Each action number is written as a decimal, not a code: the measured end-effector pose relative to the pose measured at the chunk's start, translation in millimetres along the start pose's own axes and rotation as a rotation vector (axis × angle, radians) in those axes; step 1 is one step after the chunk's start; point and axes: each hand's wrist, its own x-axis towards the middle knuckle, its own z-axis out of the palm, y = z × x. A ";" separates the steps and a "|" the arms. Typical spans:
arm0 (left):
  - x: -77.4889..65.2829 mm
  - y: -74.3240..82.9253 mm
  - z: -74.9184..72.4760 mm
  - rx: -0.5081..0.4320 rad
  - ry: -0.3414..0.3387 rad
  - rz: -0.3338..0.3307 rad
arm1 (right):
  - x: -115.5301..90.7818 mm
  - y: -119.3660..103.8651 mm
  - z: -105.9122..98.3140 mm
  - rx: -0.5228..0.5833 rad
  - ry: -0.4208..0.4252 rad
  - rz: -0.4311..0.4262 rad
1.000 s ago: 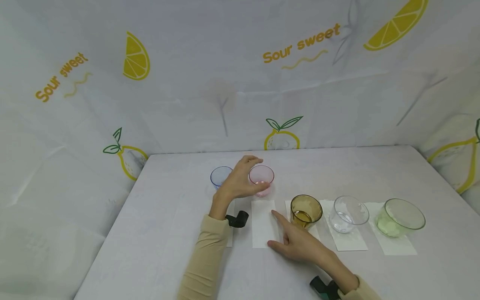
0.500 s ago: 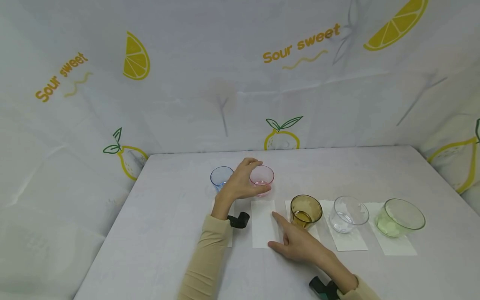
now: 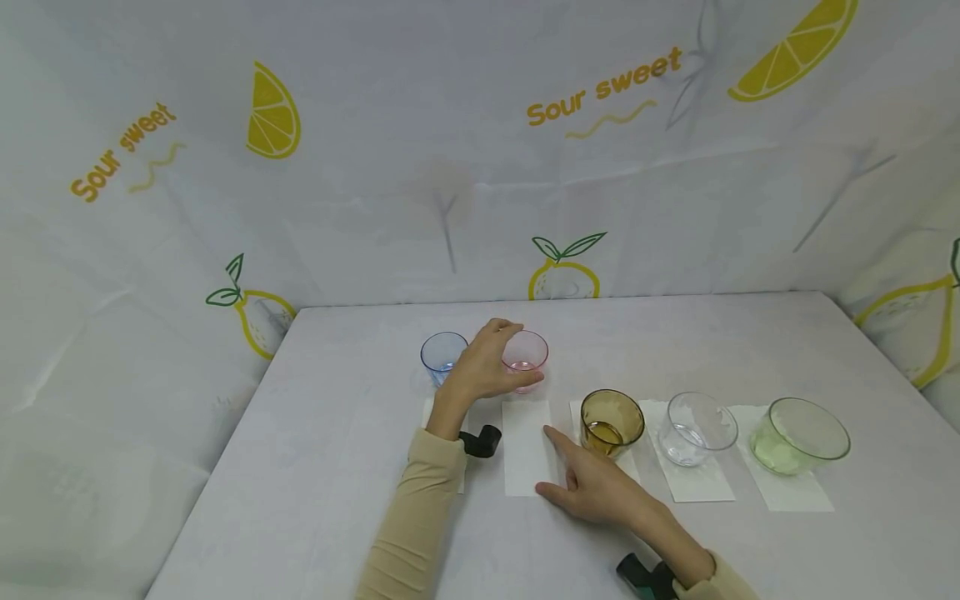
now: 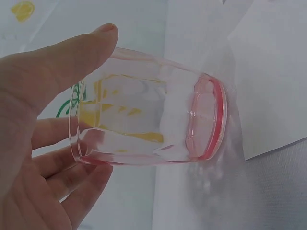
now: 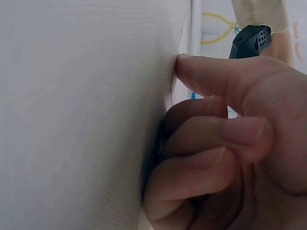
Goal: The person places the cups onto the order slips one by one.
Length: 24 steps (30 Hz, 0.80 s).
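A pink-tinted drinking glass (image 3: 526,363) stands on the white table near the back. My left hand (image 3: 482,364) is around it, with the thumb on the near side and fingers beyond. In the left wrist view, the thumb (image 4: 88,55) and curled fingers lie round the glass's rim end, and its base (image 4: 208,117) is on the table. My right hand (image 3: 600,487) rests low, its index finger and thumb spread over a white paper strip (image 3: 525,450). In the right wrist view, the other fingers (image 5: 206,165) are curled against the surface, with nothing seen in them.
A blue glass (image 3: 437,354) stands left of the pink one, partly behind my left hand. Amber (image 3: 612,421), clear (image 3: 697,429) and green (image 3: 799,436) glasses stand in a row at right, on paper strips. Another strip lies partly hidden under my left wrist.
My left hand has shifted slightly right and nearer, closer about the pink glass, which stays in place. My right hand stays nearly still.
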 end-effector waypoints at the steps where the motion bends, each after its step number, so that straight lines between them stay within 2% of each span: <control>1: -0.2 0.2 -0.1 0.000 0.001 -0.004 | 0.2 0.0 0.1 -0.003 0.000 0.004; 9: -0.6 -0.8 -0.9 -0.021 0.026 0.015 | -0.5 0.4 0.6 -0.005 0.000 0.008; 15: -3.0 1.2 -7.4 -0.045 0.041 0.032 | -0.7 -0.2 0.0 0.004 0.000 0.004; 24: -14.7 8.3 -23.6 -0.122 -0.018 0.078 | 1.0 1.7 0.6 0.004 -0.004 0.015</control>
